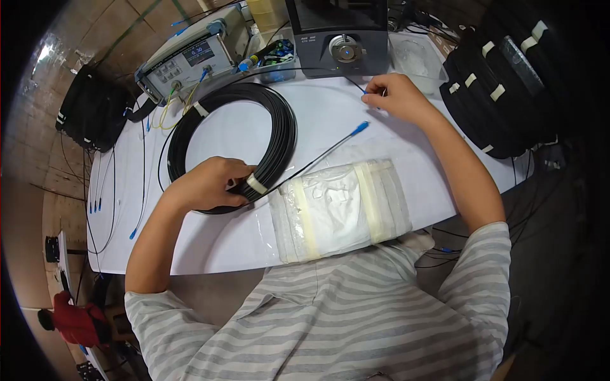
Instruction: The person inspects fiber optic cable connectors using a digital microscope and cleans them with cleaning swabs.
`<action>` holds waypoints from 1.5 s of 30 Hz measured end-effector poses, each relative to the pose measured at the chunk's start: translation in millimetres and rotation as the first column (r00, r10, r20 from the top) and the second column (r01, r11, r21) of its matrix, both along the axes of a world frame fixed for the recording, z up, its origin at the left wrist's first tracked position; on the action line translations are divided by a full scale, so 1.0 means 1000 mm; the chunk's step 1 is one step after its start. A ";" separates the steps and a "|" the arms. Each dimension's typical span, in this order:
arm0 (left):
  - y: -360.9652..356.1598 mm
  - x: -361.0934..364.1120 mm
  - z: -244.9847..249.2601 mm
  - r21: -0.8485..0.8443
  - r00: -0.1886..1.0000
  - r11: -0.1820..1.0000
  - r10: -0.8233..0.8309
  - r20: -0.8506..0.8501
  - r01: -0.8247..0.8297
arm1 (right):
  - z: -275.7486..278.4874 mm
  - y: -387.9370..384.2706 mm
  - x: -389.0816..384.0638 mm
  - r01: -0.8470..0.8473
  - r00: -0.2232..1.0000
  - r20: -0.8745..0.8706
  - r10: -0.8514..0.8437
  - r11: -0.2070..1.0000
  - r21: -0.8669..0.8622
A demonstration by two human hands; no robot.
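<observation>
A coil of black fiber optic cable (pixel 284 127) lies on the white table, bound with pale tape. My left hand (pixel 213 183) grips its near edge beside a tape band (pixel 257 183), fingers wrapped over the cable. At the upper right, my right hand (pixel 399 96) pinches a cable end with a blue connector (pixel 365 94), mostly hidden by the fingers. Another cable end with a blue connector (pixel 360 128) lies loose on the table, below the right hand. Close to my body is a pad wrapped in clear plastic with a white cloth (pixel 337 200) on it.
A dark inspection device with a round port (pixel 346 52) stands at the back. Left of it are a test meter (pixel 197 57) and a plastic bin (pixel 279 73). Black cable coils stand at the right (pixel 489 95) and left (pixel 92 111). A clear tray (pixel 419 60) sits behind my right hand.
</observation>
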State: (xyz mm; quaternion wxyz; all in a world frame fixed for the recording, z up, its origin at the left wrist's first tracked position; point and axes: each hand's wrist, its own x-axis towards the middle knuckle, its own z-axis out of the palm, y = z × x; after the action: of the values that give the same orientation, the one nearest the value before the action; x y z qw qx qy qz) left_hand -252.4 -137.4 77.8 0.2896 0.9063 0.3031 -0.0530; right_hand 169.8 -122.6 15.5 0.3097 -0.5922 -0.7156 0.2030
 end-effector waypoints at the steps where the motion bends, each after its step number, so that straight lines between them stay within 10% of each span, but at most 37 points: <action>1: -0.001 -0.003 0.003 -0.020 1.000 1.000 0.000 -0.025 0.000 | 0.005 -0.003 0.001 -0.027 0.994 -0.104 0.019 0.997 -0.072; 5: 0.000 -0.016 0.006 -0.017 0.998 1.000 -0.016 -0.065 0.015 | 0.017 -0.017 0.004 -0.174 0.870 -0.484 -0.093 0.860 -0.479; 10: 0.016 -0.027 0.010 -0.114 0.981 0.993 -0.006 -0.195 -0.017 | 0.011 -0.045 -0.013 -0.386 0.724 -0.687 -0.061 0.790 -0.477; 17: 0.036 0.035 0.018 -0.045 0.973 0.989 0.146 0.180 -0.140 | 0.027 -0.082 -0.043 -0.541 0.695 -0.716 0.062 0.702 -0.464; 19: 0.032 0.065 0.006 -0.028 0.961 0.999 -0.024 0.277 0.033 | 0.029 -0.088 -0.050 -0.579 0.696 -0.711 0.103 0.667 -0.470; 23: 0.018 0.114 -0.018 -0.034 0.932 0.980 -0.174 0.319 0.194 | 0.017 -0.082 -0.063 -0.387 0.674 -0.737 0.042 0.870 -0.305; 27: 0.029 0.149 -0.028 -0.039 0.940 0.999 0.049 0.339 -0.038 | 0.000 -0.063 -0.064 -0.193 0.659 -0.752 -0.029 0.959 -0.206; 35: 0.055 0.164 -0.060 -0.330 0.877 0.940 0.227 0.423 -0.084 | -0.022 -0.049 -0.061 -0.055 0.486 -0.858 -0.169 0.973 -0.223; 45: 0.056 0.159 -0.067 -0.270 0.878 0.955 0.232 0.419 -0.124 | -0.036 -0.046 -0.064 -0.034 0.463 -0.862 -0.205 0.968 -0.249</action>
State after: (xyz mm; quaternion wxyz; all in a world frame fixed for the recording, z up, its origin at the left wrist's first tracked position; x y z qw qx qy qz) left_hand -93.5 -81.6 11.0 0.4599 0.8215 0.3029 0.1479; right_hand 105.5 -169.0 -20.4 0.5732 -0.4691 -0.3931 0.5449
